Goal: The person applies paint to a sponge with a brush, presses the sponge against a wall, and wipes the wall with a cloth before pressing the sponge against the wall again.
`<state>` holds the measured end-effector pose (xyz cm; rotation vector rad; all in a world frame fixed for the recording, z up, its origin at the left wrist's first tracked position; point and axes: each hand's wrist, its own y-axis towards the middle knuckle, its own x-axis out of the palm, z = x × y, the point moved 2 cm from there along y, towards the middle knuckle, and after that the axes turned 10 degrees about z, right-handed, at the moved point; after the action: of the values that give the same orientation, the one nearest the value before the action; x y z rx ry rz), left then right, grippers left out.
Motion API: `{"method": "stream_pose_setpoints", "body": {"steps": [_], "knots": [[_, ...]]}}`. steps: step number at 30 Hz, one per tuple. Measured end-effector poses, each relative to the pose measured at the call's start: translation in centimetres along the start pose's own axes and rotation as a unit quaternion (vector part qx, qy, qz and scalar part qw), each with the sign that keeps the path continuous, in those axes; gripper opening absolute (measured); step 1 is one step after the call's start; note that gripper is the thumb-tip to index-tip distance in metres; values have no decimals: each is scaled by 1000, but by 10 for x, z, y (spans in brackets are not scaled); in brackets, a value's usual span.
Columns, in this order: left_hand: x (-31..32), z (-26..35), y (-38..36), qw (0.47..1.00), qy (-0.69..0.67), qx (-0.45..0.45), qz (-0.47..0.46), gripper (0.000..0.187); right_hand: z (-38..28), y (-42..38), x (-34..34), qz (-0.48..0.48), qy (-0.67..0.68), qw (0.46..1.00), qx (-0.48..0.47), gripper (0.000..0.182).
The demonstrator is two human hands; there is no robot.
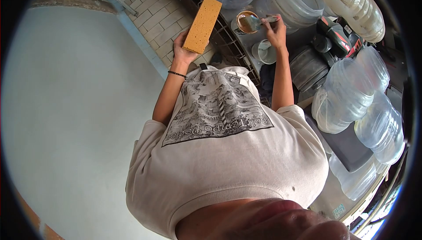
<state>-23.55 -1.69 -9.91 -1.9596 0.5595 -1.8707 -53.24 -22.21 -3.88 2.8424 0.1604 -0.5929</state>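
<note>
at bench's (247, 46) left edge — left hand (183, 53) clamps block (202, 25), right hand (277, 35) grips brush (253, 21), likely loading — steady lift needed.

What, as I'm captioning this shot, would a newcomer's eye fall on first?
Probably the speckled mustard-yellow block, held in the left hand near the top centre. Just to its right, the right hand holds a brush at the mouth of an open can. Next might come the clear plastic containers crowding the right side, or the printed T-shirt filling the lower middle.
</note>
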Motion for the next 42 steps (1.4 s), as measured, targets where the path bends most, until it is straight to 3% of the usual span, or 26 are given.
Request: {"method": "stream_pose_setpoints", "body": {"steps": [5,10,13,16,22,25,30,37,42], "knots": [[4,-7,6,1000,3,-25,-10,48,15,3,-16,111,113,987,36,30],[7,-15,17,998,37,-53,-7,50,-26,1,-31,157,228,955,103,31],[11,-23,21,996,56,-66,4,52,-42,5,-34,153,294,937,108,45],[15,-29,21,990,40,-125,-49,54,-56,11,-32,122,309,939,92,43],[19,-35,28,980,116,-135,-83,59,-84,18,-19,54,293,951,85,42],[13,-37,34,982,131,-127,-49,60,-80,20,-15,20,275,958,75,42],[19,-41,25,978,115,-151,-87,62,-76,24,-26,1,248,967,64,41],[14,-40,24,978,105,-159,-90,64,-78,42,-55,47,253,966,30,32],[14,-40,28,977,160,-128,-63,63,-122,4,-14,-54,244,968,29,30]]}}
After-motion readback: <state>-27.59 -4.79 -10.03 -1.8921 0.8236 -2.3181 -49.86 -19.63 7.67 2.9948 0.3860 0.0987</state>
